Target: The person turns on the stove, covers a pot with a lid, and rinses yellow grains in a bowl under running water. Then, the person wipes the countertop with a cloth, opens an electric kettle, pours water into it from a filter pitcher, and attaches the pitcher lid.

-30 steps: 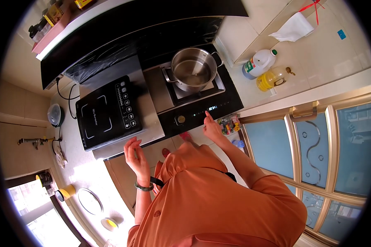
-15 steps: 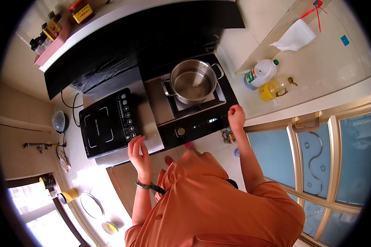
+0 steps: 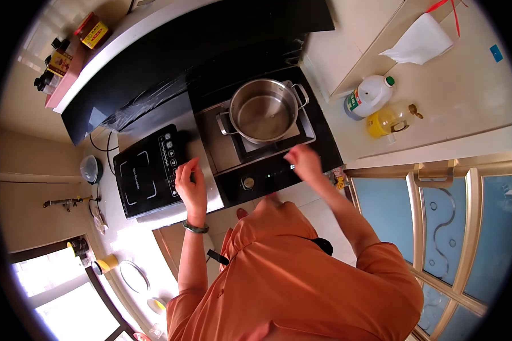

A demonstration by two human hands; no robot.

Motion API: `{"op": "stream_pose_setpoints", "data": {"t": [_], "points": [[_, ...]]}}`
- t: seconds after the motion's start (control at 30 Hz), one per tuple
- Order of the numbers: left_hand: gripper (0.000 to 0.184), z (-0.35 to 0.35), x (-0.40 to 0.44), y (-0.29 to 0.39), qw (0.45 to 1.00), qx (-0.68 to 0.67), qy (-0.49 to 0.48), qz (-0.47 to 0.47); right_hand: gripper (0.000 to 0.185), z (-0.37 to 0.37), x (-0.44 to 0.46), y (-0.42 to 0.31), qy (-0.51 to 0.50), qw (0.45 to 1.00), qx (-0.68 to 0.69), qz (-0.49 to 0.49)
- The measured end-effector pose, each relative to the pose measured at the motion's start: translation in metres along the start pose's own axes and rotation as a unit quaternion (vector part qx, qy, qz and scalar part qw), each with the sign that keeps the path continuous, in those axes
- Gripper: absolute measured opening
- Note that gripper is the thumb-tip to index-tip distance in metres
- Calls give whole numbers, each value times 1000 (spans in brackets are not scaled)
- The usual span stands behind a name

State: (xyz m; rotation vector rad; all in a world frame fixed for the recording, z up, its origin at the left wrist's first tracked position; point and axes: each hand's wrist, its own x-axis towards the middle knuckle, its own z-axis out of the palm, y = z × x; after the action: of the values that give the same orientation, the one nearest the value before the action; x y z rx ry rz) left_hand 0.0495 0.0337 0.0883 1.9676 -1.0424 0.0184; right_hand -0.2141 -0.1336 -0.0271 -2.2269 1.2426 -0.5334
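Observation:
A steel two-handled pot with clear liquid in it stands on the burner of the black gas stove. My right hand hovers just over the stove's front panel, by its lit display, below the pot. Its fingers are curled in, and nothing shows in them; whether they touch the panel I cannot tell. Beside the black induction cooker, my left hand is raised near its button strip, fingers loosely bent and apart, holding nothing. The stove's knob lies between my two hands.
A white jug and a bottle of yellow oil stand on the right counter. A range hood hangs over the back of the stove. Glazed door panels are at my right. A small lidded pot sits far left.
My right hand has moved left and inward, from the panel's right edge to above the display. My left hand has risen slightly toward the induction cooker's buttons. The view has shifted a little.

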Motion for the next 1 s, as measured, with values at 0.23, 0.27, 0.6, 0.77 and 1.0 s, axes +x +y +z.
{"op": "stream_pose_setpoints", "data": {"t": [0.23, 0.27, 0.6, 0.77, 1.0], "points": [[15, 9, -6, 6, 1000, 9, -8, 1, 51, 109, -33, -41, -237, 955, -49, -170], [15, 9, -7, 5, 1000, 8, -10, -3, 51, 114, -33, -44, -266, 943, -82, -182], [21, 11, -13, 3, 999, 11, -30, 8, 19, 158, -35, -36, -116, 931, -170, -300], [19, 14, -7, 0, 999, 10, -32, 13, 24, 172, -34, -32, -82, 952, -72, -286], [15, 24, 4, 6, 999, 8, -45, 12, 11, 163, -36, -36, -70, 934, -141, -320]]}}
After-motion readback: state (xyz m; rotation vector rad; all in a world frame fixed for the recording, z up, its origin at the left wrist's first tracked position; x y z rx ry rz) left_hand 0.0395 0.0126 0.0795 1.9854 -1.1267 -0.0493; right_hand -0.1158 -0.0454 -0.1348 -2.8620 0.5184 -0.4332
